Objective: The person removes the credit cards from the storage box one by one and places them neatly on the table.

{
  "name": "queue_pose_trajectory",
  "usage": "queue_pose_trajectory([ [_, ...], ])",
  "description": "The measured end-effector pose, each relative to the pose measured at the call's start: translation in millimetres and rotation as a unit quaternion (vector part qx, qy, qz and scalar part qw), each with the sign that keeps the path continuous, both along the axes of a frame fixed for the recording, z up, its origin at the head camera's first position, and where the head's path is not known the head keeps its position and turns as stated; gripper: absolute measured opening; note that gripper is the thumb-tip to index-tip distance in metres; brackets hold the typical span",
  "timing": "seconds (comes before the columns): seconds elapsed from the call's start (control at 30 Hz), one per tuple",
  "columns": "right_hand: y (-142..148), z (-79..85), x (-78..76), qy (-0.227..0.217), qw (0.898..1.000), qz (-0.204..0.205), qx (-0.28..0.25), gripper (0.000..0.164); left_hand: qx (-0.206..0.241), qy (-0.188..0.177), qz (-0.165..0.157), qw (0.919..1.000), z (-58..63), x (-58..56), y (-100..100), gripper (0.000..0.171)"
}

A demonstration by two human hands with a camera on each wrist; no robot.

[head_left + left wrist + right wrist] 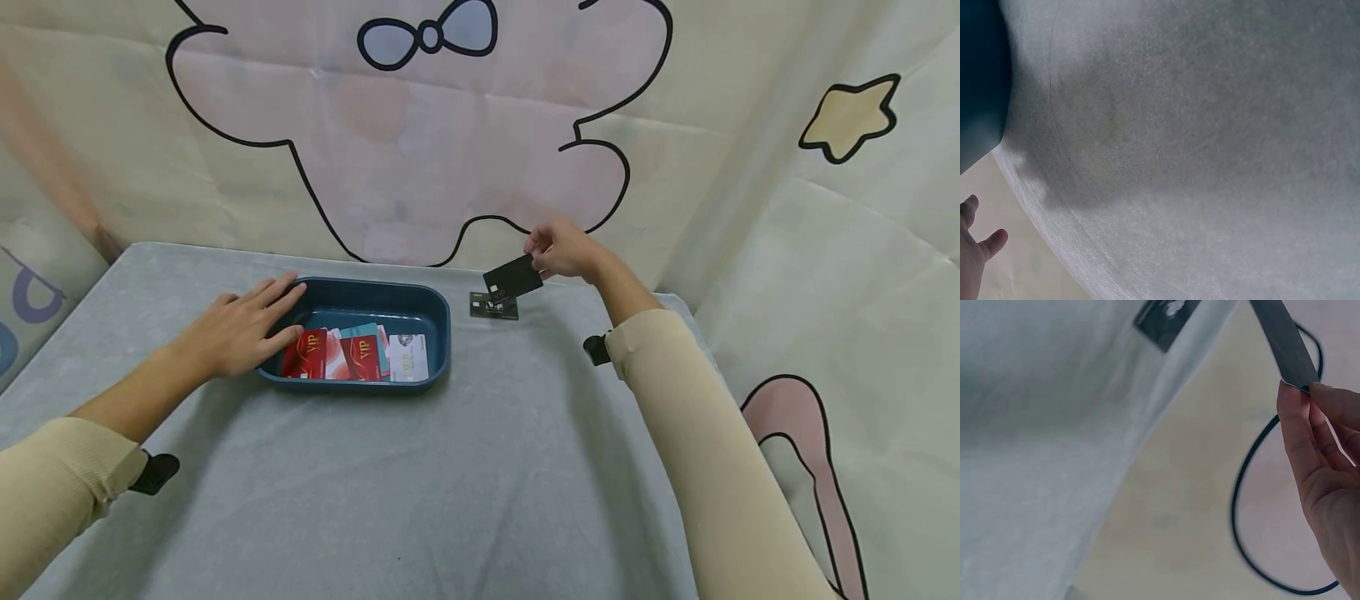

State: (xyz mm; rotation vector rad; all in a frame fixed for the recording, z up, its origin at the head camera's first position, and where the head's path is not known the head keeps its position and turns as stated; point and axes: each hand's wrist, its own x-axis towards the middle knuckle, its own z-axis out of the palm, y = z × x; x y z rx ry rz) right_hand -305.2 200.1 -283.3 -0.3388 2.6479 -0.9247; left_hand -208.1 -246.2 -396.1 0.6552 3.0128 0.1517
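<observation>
My right hand (pixel 564 250) pinches a black card (pixel 513 277) by its right end, between thumb and fingers in the right wrist view. The held card is tilted and partly overlaps a second black card (pixel 493 308) with pale print, which lies flat on the cloth. At the left, my left hand (pixel 243 329) rests with spread fingers over the left end of a dark blue tray (pixel 438 333). Inside the tray lie several cards: a red VIP card (pixel 307 354), another red VIP card (pixel 362 358), a white card (pixel 408 358) and others beneath in teal and pink.
A grey cloth (pixel 420 483) covers the table, whose far edge runs just behind the tray and black cards. Behind it hangs a pale curtain (pixel 712 125) with cartoon outlines. Another pale sheet (pixel 870 275) hangs along the right side.
</observation>
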Motion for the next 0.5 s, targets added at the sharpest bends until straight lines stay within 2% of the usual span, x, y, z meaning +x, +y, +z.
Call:
queue_pose_trajectory([
  [0.27, 28.8, -22.7, 1.8, -0.008, 0.998, -0.056, -0.034, 0.019, 0.002, 0.003, 0.0, 1.0, 0.0, 0.3, -0.9, 0.075],
  [0.5, 45.1, -41.5, 4.3, 0.002, 0.996, -0.09, -0.026, 0.021, -0.002, 0.006, -0.001, 1.0, -0.8, 0.6, 0.0, 0.075],
])
